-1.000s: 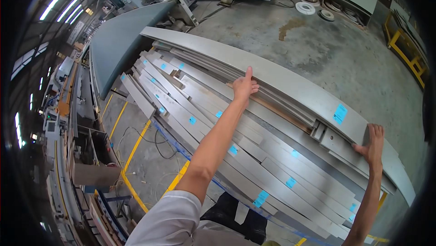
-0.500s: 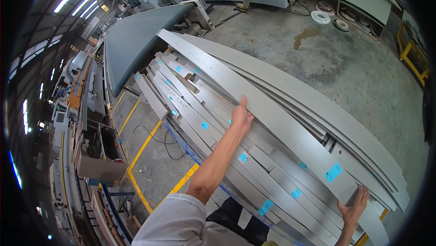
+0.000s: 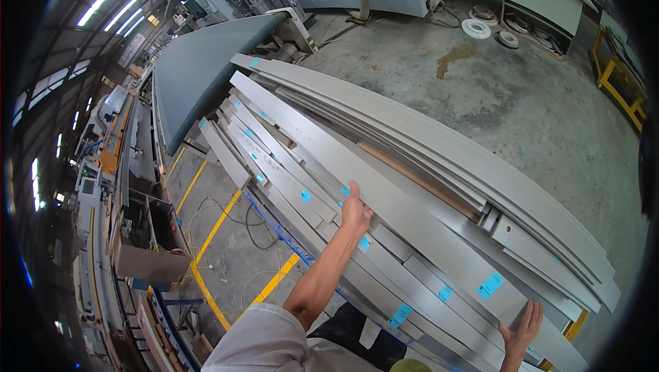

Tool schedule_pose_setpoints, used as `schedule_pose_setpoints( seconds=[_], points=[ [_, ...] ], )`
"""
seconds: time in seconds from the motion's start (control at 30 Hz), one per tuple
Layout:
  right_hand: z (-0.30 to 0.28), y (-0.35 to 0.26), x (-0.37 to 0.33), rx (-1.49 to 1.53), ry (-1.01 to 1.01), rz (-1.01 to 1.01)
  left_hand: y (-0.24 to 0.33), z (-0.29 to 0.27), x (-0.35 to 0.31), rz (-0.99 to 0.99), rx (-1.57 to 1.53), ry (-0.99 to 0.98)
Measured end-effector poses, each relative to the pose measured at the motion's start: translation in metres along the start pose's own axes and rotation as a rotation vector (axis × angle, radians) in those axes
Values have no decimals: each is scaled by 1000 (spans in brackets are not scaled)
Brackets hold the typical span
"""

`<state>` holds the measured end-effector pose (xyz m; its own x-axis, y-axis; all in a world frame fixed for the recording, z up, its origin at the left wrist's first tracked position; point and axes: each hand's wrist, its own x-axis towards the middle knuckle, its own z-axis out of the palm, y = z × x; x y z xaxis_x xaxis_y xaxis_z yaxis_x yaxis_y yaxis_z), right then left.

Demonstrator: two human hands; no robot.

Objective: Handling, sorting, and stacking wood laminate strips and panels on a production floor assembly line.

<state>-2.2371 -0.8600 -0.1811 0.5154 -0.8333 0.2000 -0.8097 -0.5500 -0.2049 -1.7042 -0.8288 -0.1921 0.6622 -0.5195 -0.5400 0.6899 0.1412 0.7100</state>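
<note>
Since the earlier frames, the long board (image 3: 412,228) has moved from the top of the far pile (image 3: 412,138) toward the person, and both hands have moved together with it. Now this long board lies slantwise over the near boards (image 3: 384,279), and it is just beside the far pile, on its near side. On its upper face, close to the right hand (image 3: 523,327), there is a blue label (image 3: 490,285).

Left hand (image 3: 355,214) touches the near edge of the long board at about the middle; its thumb points up and its fingers are bent. If this grip is closed around the edge, I cannot tell, because the underside is hidden. Right hand is at the near end of the long board, with thumb and fingers spread apart; how firm this grip is, I also cannot tell.

Between the long board and the far pile, one brown strip (image 3: 419,178) is visible. Beyond the far ends of the boards stands a large grey-green panel (image 3: 206,63).
</note>
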Motion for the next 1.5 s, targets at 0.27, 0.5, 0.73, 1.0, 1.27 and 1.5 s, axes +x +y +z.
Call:
schedule_pose_setpoints(
  seconds=[0.27,0.5,0.73,1.0,1.27,1.5],
  points=[
    [1,-6,-5,71,-48,8,-7,-19,-6,-48,21,47],
    [34,2,21,227,-177,75,-37,-46,53,-86,231,110],
    [64,55,20,158,-322,152,-97,-26,89,-223,497,217],
    [83,87,47,125,-362,59,-125,-51,144,-314,357,15],
    [121,112,36,18,-285,53,-141,-49,160,-433,250,21],
    [162,52,90,96,-444,27,-74,-102,179,-370,291,26]
  ],
)
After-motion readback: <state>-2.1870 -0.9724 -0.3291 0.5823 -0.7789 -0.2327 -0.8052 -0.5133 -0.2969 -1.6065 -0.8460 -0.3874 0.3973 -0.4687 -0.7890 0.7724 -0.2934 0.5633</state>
